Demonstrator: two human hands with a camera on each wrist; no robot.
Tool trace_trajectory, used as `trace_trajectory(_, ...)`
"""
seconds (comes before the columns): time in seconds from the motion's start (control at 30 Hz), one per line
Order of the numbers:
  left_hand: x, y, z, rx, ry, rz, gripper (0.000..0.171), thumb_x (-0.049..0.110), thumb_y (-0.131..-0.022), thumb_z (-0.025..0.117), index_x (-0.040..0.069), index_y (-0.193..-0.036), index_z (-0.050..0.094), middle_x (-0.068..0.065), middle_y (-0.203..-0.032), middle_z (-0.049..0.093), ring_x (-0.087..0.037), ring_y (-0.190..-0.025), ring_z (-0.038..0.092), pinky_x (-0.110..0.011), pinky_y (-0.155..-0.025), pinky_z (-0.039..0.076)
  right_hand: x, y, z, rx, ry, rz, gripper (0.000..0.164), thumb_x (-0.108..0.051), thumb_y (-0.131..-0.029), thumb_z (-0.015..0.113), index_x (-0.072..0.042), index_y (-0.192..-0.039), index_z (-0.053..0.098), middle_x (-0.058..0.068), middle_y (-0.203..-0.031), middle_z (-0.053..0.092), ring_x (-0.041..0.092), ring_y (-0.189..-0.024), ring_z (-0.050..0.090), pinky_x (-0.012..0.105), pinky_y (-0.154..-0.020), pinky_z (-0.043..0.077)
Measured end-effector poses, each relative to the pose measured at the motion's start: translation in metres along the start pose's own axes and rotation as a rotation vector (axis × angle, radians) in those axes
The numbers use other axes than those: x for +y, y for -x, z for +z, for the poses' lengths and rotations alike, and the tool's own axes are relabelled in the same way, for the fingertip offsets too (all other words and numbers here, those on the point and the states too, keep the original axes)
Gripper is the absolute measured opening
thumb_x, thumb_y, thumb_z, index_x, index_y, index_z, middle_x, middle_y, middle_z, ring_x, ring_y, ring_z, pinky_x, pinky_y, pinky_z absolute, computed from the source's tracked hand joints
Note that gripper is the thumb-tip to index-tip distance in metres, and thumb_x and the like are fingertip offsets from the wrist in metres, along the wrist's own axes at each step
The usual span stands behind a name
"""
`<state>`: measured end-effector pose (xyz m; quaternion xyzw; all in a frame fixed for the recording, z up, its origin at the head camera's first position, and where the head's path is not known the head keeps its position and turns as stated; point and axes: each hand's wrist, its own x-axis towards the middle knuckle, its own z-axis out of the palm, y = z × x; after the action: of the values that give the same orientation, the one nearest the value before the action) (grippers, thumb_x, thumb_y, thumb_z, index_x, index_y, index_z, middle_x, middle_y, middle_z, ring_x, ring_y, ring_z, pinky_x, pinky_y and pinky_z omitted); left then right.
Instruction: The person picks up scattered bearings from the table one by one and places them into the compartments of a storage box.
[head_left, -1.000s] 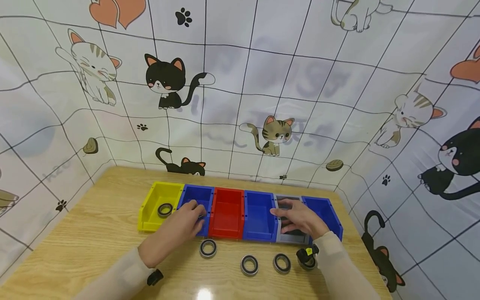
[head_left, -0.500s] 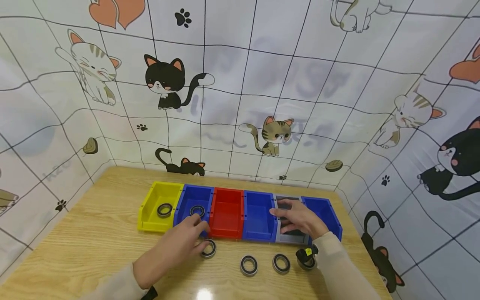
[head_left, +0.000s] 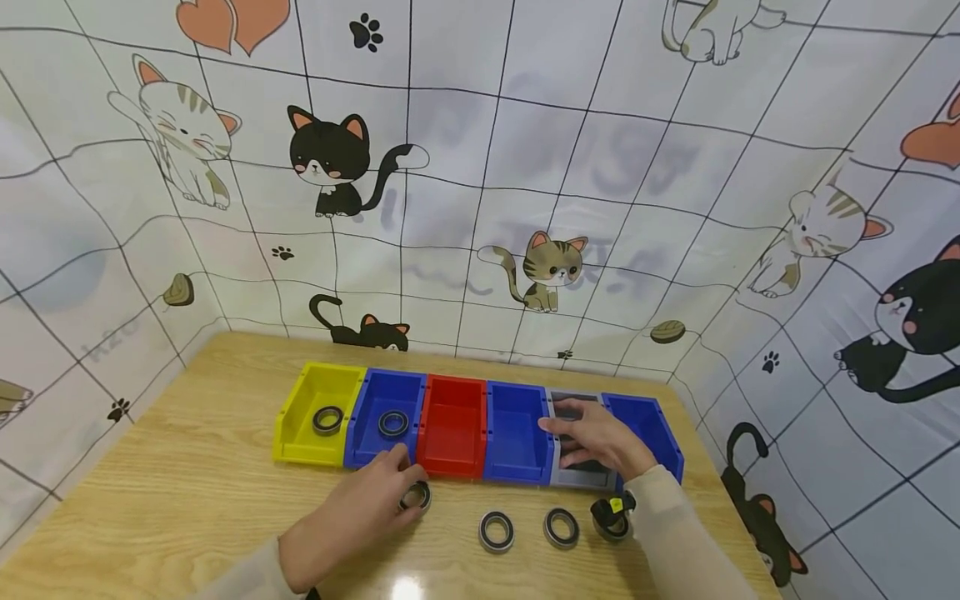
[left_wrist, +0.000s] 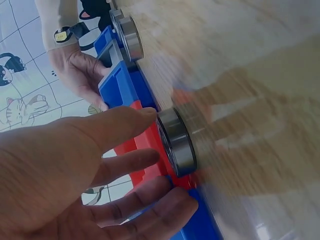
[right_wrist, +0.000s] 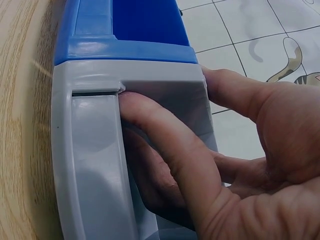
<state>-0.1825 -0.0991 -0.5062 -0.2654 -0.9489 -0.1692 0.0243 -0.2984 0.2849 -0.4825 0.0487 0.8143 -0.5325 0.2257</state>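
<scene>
My left hand (head_left: pixel 371 500) is at a ball bearing (head_left: pixel 417 497) lying on the wooden table in front of the bins. In the left wrist view, my thumb tip is right at the upper edge of this bearing (left_wrist: pixel 178 142), while the other fingers spread loosely beside it. Over the grey bin (head_left: pixel 585 475) rests my right hand (head_left: pixel 603 437), fingers spread; the right wrist view has one finger reaching inside by the bin's front wall. One bearing (head_left: pixel 327 421) lies in the yellow bin (head_left: pixel 300 450), another bearing (head_left: pixel 393 423) in the left blue bin (head_left: pixel 367 454).
Right of the left hand, more bearings (head_left: pixel 497 532) lie along the table (head_left: pixel 172 467), one partly under the right wrist. A red bin (head_left: pixel 453 417), a middle blue bin (head_left: pixel 517 421) and a right blue bin (head_left: pixel 652 425) complete the joined row. Cat-print sheeting (head_left: pixel 450 167) hangs behind.
My left hand has drawn back out of the left blue bin, leaving a bearing there, and come down to the bearing in front. The right hand stays in place.
</scene>
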Motion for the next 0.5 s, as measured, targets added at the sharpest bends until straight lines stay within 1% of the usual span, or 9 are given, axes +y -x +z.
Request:
trace_trajectory(0.13, 0.0028, -0.0012, 0.0011, -0.008, 0.013, 0.009, 0.037, 0.023, -0.092, 0.101, 0.010, -0.123, 0.086, 0.000, -0.104, 0.062, -0.015, -0.090, 0.060, -0.031, -0.076, 0.065, -0.0009, -0.0011, 0.0002, 0.000, -0.005, -0.001, 0.088, -0.032, -0.108, 0.088, -0.004, -0.178, 0.042, 0.031, -0.160, 0.068, 0.035, -0.122, 0.083, 0.044, -0.078, 0.076)
trace_trajectory(0.27, 0.0049, -0.0012, 0.0030, -0.023, 0.028, 0.012, 0.038, 0.021, -0.091, 0.102, 0.007, -0.122, 0.086, 0.000, -0.104, 0.061, -0.015, -0.090, 0.060, -0.031, -0.078, 0.065, -0.0003, -0.0006, 0.0000, -0.009, -0.004, -0.003, 0.089, -0.032, -0.109, 0.086, -0.004, -0.179, 0.039, 0.033, -0.163, 0.065, 0.037, -0.124, 0.083, 0.044, -0.078, 0.075)
trace_trajectory(0.4, 0.0059, -0.0018, 0.0042, -0.036, 0.048, 0.013, 0.040, 0.020, -0.090, 0.103, 0.006, -0.122, 0.086, -0.001, -0.106, 0.063, -0.015, -0.092, 0.062, -0.031, -0.081, 0.067, -0.0007, 0.0012, -0.0006, -0.016, 0.006, -0.013, 0.090, -0.032, -0.110, 0.085, -0.002, -0.180, 0.037, 0.034, -0.165, 0.063, 0.036, -0.123, 0.084, 0.045, -0.077, 0.075)
trace_trajectory(0.5, 0.0061, -0.0024, 0.0055, -0.038, 0.050, 0.027, 0.039, 0.020, -0.089, 0.103, 0.006, -0.121, 0.085, -0.001, -0.107, 0.066, -0.016, -0.092, 0.063, -0.033, -0.083, 0.068, -0.0013, 0.0016, -0.0008, -0.016, 0.009, -0.017, 0.090, -0.032, -0.110, 0.085, -0.002, -0.180, 0.037, 0.034, -0.165, 0.063, 0.036, -0.123, 0.083, 0.045, -0.077, 0.075)
